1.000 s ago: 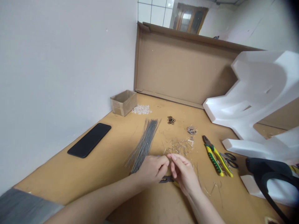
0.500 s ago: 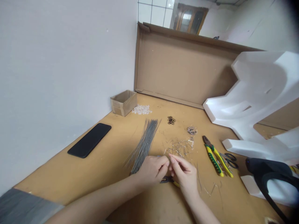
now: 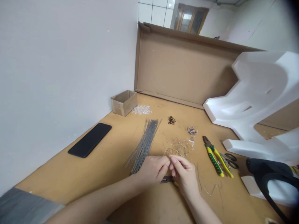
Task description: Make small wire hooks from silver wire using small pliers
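My left hand (image 3: pixel 153 169) and my right hand (image 3: pixel 184 174) meet fingertip to fingertip low over the brown table (image 3: pixel 77 169). Both pinch something tiny between thumb and fingers; I cannot make out what it is. Just beyond the fingertips lies a heap of bent wire pieces (image 3: pixel 181 146). A bundle of straight grey wires (image 3: pixel 143 146) lies to the left, its near end under my left hand. A small pair of pliers (image 3: pixel 168 179) lies on the table beneath my hands, mostly hidden.
Green-and-yellow pliers (image 3: pixel 216 158) and small scissors (image 3: pixel 230 159) lie to the right. Black rings (image 3: pixel 171 120), a shiny wire clump (image 3: pixel 192 130), clear beads (image 3: pixel 141 109), a small cardboard box (image 3: pixel 123 102) and a black phone (image 3: pixel 90 139) lie further off. White foam (image 3: pixel 254 99) and a cardboard sheet (image 3: pixel 182 68) stand behind.
My right hand's fingers have curled in closer to my left fingertips. Everything on the table stays where it was.
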`<state>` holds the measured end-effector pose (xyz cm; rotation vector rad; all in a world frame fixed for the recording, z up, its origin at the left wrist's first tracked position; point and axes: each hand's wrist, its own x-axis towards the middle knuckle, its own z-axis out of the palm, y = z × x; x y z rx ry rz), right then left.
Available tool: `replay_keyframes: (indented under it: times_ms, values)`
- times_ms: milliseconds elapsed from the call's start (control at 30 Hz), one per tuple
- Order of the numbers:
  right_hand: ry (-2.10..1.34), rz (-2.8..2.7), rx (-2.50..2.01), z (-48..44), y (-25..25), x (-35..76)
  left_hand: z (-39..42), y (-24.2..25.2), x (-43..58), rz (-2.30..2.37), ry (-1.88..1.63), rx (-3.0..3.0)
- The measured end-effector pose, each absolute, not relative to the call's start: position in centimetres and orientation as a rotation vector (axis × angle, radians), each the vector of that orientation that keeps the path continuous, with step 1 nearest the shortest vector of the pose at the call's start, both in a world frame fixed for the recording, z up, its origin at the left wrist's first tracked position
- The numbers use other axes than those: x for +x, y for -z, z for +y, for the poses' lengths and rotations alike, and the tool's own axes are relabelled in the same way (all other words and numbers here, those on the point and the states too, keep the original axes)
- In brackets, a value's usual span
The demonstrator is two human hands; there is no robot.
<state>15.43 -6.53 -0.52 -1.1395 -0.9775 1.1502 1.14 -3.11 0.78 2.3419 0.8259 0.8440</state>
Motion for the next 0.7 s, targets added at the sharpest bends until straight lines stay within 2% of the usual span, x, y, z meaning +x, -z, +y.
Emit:
replay_keyframes:
  times_ms: [700]
  values:
    - [-1.247, -0.857, -0.972, -6.71, 0.3, 14.49, -2.93, -0.48, 1.25, 0.772, -1.092, 2.511]
